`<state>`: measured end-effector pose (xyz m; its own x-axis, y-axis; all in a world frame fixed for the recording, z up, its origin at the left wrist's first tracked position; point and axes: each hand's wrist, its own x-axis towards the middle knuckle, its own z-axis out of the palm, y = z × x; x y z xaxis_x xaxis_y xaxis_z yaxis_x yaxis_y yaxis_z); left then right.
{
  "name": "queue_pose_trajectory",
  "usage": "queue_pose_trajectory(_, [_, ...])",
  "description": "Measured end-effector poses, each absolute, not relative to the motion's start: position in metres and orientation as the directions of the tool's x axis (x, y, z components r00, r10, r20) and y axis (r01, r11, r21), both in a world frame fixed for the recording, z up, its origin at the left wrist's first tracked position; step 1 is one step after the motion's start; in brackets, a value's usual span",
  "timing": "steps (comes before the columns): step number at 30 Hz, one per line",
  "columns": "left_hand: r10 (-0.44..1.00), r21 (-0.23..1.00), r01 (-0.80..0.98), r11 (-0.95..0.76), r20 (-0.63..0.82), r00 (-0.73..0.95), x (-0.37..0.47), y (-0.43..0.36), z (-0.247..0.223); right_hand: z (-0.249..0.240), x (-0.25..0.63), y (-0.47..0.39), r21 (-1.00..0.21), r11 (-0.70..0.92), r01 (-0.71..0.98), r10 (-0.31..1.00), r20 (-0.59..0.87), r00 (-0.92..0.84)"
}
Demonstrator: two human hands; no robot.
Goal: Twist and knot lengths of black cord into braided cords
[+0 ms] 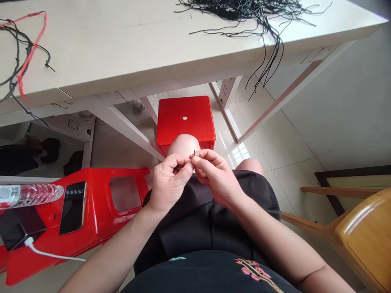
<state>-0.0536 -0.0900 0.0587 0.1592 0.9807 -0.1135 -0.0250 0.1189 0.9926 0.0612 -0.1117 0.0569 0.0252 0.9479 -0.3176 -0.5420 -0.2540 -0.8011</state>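
Both hands meet above my lap, fingertips touching. My left hand (171, 179) is closed in a pinch, with a bit of dark cord showing between its fingers. My right hand (215, 173) pinches too, and a short dark end of the cord (194, 153) sticks up between thumb and forefinger. Most of this cord is hidden by the fingers. On the table (106, 44) ahead lies a tangled heap of black cords (244, 10), several strands hanging over the edge. Knotted black cords (16, 53) with a red cord (33, 44) rest at the far left.
A red stool (186, 110) stands under the table, beyond my knee. To the left, another red stool (97, 203) bears a phone (73, 207), a plastic bottle (39, 194), a dark box (24, 226) and a white cable (55, 255). A wooden chair (366, 232) is at the right.
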Motion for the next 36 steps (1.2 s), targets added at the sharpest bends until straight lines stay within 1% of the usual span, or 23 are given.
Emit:
queue_pose_trajectory(1, [0.975, 0.987, -0.036, 0.159, -0.151, 0.164, -0.054, -0.091, 0.059, 0.057, 0.061, -0.112, -0.780, -0.250, -0.574, 0.942, -0.334, 0.043])
queue_pose_trajectory(2, [0.960, 0.971, -0.064, 0.233, -0.218, 0.177, -0.053, -0.092, 0.061, 0.057, 0.061, -0.112, -0.757, -0.246, -0.606, 0.935, -0.350, 0.057])
queue_pose_trajectory(5, [0.858, 0.848, -0.178, 0.499, -0.455, 0.239, -0.053, -0.094, 0.068, 0.057, 0.059, -0.112, -0.685, -0.242, -0.688, 0.917, -0.394, 0.069])
queue_pose_trajectory(7, [0.798, 0.768, -0.233, 0.597, -0.540, 0.267, -0.052, -0.094, 0.072, 0.057, 0.056, -0.112, -0.650, -0.230, -0.724, 0.911, -0.406, 0.076])
queue_pose_trajectory(9, [0.768, 0.724, -0.261, 0.639, -0.579, 0.275, -0.051, -0.093, 0.076, 0.057, 0.054, -0.112, -0.637, -0.211, -0.741, 0.910, -0.404, 0.088])
queue_pose_trajectory(11, [0.765, 0.722, -0.257, 0.643, -0.584, 0.271, -0.051, -0.093, 0.076, 0.057, 0.053, -0.112, -0.641, -0.198, -0.741, 0.913, -0.395, 0.098])
queue_pose_trajectory(13, [0.782, 0.748, -0.235, 0.620, -0.564, 0.266, -0.050, -0.093, 0.075, 0.056, 0.053, -0.113, -0.651, -0.197, -0.733, 0.916, -0.389, 0.098])
queue_pose_trajectory(17, [0.792, 0.772, -0.209, 0.600, -0.536, 0.292, -0.052, -0.094, 0.071, 0.055, 0.054, -0.113, -0.652, -0.233, -0.722, 0.916, -0.396, 0.061])
queue_pose_trajectory(25, [0.834, 0.753, -0.359, 0.551, -0.496, 0.241, -0.051, -0.097, 0.071, 0.049, 0.049, -0.118, -0.659, -0.270, -0.702, 0.926, -0.378, -0.001])
queue_pose_trajectory(30, [0.858, 0.776, -0.366, 0.513, -0.472, 0.203, -0.054, -0.093, 0.069, 0.046, 0.050, -0.119, -0.677, -0.333, -0.657, 0.922, -0.381, -0.074])
queue_pose_trajectory(34, [0.840, 0.767, -0.342, 0.543, -0.502, 0.208, -0.057, -0.090, 0.069, 0.042, 0.054, -0.117, -0.723, -0.338, -0.602, 0.925, -0.374, -0.071])
queue_pose_trajectory(36, [0.802, 0.741, -0.308, 0.597, -0.540, 0.256, -0.060, -0.088, 0.071, 0.041, 0.055, -0.116, -0.738, -0.343, -0.581, 0.924, -0.376, -0.067])
